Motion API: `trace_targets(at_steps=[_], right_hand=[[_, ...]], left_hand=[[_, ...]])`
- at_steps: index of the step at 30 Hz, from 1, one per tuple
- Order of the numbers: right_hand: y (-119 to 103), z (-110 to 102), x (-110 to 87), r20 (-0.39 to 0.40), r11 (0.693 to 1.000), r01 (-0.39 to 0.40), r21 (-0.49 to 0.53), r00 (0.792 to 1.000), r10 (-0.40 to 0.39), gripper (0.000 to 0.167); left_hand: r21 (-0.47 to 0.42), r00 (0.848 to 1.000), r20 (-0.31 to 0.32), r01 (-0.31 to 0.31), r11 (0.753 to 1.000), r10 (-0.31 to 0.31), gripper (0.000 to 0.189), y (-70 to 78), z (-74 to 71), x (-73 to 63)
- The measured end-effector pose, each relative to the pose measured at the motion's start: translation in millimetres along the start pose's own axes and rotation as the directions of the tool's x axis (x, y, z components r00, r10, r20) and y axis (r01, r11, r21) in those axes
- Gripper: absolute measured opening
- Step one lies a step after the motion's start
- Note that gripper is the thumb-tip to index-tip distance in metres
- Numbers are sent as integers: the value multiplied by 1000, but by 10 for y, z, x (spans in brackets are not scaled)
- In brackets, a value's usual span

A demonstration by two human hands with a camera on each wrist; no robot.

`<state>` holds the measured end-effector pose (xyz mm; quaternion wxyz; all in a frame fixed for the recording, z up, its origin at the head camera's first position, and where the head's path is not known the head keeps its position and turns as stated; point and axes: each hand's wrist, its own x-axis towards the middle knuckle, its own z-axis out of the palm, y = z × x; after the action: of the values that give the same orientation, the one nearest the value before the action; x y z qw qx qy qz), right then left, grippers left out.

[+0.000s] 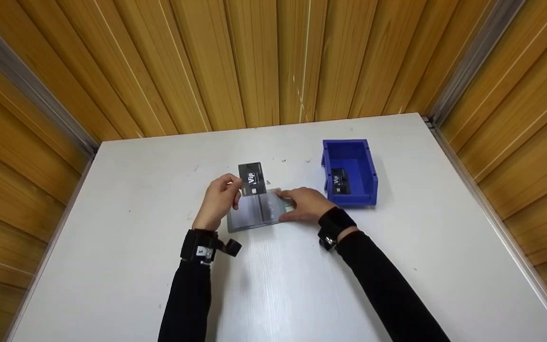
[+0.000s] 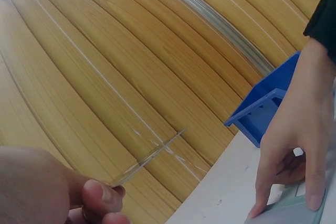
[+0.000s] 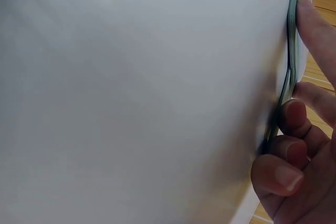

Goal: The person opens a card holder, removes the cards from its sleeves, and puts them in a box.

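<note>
Between its thumb and fingers my left hand (image 1: 219, 197) pinches a black card (image 1: 252, 178) printed "Vip". The left wrist view catches this card (image 2: 149, 156) almost edge-on, raised off the table. Below it, a flat translucent pouch (image 1: 245, 213) with a greenish edge lies on the table. My right hand (image 1: 307, 203) grips the pouch's right end, thumb and index finger spread along that edge. Close up in the right wrist view, curled fingers (image 3: 292, 174) hold the greenish strip of the pouch (image 3: 131, 103), whose pale surface fills most of the picture.
Just beyond my right hand stands a blue plastic bin (image 1: 372, 190), with another black "Vip" card (image 1: 340, 181) lying inside. The white table (image 1: 126, 247) is bordered by wood-patterned walls (image 1: 254, 61) at the back and both sides.
</note>
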<state>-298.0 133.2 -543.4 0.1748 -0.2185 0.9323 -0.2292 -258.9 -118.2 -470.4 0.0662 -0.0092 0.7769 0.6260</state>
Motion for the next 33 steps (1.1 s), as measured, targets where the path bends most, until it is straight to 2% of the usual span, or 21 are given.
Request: trace_targets(at_steps=[7, 10, 12, 14, 15, 17, 18, 19, 20, 21, 24, 26, 30, 33], right_hand=[[-2, -55, -19, 19, 999, -7, 41, 1000, 6, 80], [-1, -84, -5, -19, 995, 12, 101, 1000, -10, 67], [-26, -98, 14, -67, 977, 29, 210, 998, -15, 56], [-82, -116, 37, -101, 921, 56, 385, 995, -18, 50], [-126, -125, 52, -106, 871, 62, 487, 994, -12, 51], [-238, -148, 73, -83, 733, 42, 679, 996, 19, 56], [-302, -157, 84, -58, 660, 18, 751, 998, 39, 60], [-372, -159, 99, -36, 598, -5, 801, 998, 56, 62], [-442, -154, 113, -14, 544, -28, 839, 997, 73, 64], [-505, -144, 125, 0, 505, -45, 862, 996, 89, 64], [-653, -88, 150, 4, 440, -57, 896, 993, 120, 63], [-723, -48, 161, -19, 417, -38, 908, 991, 131, 59], [-816, 6, 184, -80, 402, -9, 916, 976, 203, 50], [-850, 43, 202, -127, 426, 3, 905, 957, 263, 42]], left_hand=[[-6, 1000, 0, 1, 1000, -1, 20, -14, 19, 7], [-9, 1000, 5, 0, 1000, 0, 21, -22, 33, 3], [-12, 1000, 5, 0, 1000, 0, 21, -34, 41, 5], [-20, 1000, 8, -2, 1000, 2, 21, -50, 51, 10], [-24, 1000, 9, -3, 1000, 4, 21, -61, 57, 15], [-28, 1000, 11, 0, 1000, 0, 21, -74, 69, 23], [-28, 1000, 13, 3, 1000, -2, 21, -76, 74, 22], [-30, 1000, 14, 3, 1000, -3, 21, -83, 82, 24], [-31, 1000, 13, 2, 1000, -2, 21, -86, 90, 23], [-32, 1000, 13, 1, 999, -1, 21, -91, 100, 25], [-22, 1000, 17, -3, 1000, 3, 21, -109, 133, 23], [-9, 1000, 20, -8, 1000, 8, 21, -123, 154, 28], [21, 1000, 26, -10, 1000, 9, 21, -149, 177, 32], [38, 1000, 27, -11, 999, 10, 21, -171, 183, 34]])
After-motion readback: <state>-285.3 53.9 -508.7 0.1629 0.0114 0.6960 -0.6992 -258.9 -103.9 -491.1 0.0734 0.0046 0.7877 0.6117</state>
